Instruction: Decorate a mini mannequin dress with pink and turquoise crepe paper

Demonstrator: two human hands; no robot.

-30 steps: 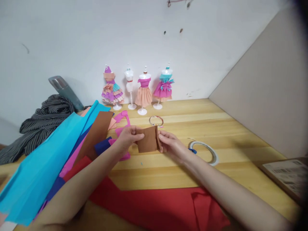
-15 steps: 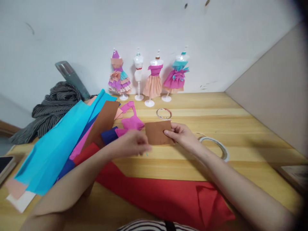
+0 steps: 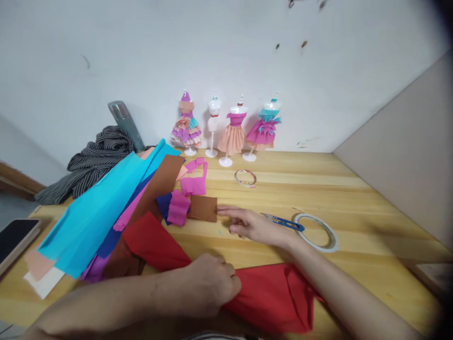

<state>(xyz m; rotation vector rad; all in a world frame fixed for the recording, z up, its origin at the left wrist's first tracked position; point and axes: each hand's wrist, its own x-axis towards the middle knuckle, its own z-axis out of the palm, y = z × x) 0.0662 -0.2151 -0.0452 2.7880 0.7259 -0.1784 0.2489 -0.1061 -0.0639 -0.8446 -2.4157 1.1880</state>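
Note:
My left hand (image 3: 215, 285) is closed on a long strip of red crepe paper (image 3: 269, 288) near the front of the table; its fingertips are partly hidden. My right hand (image 3: 251, 226) holds nothing, index finger stretched out, its tip at the right edge of a small brown paper rectangle (image 3: 204, 208). That rectangle lies flat beside a magenta paper piece (image 3: 179, 208) and a dark blue piece (image 3: 163, 206). To the right of my right hand lie blue thread snips (image 3: 283, 222), their handle end against a roll of white tape (image 3: 334, 236).
Several small dress-form stands (image 3: 231, 137), most dressed in paper, line the wall. A thin ring (image 3: 245, 177) lies before them. Left are layered coloured paper sheets (image 3: 95, 208), a striped cloth (image 3: 102, 151), a bottle (image 3: 125, 125) and a phone (image 3: 17, 241).
My right hand has let go of the brown rectangle, which now lies further left on the table. My left hand has moved down onto the red paper. The snips have come into sight.

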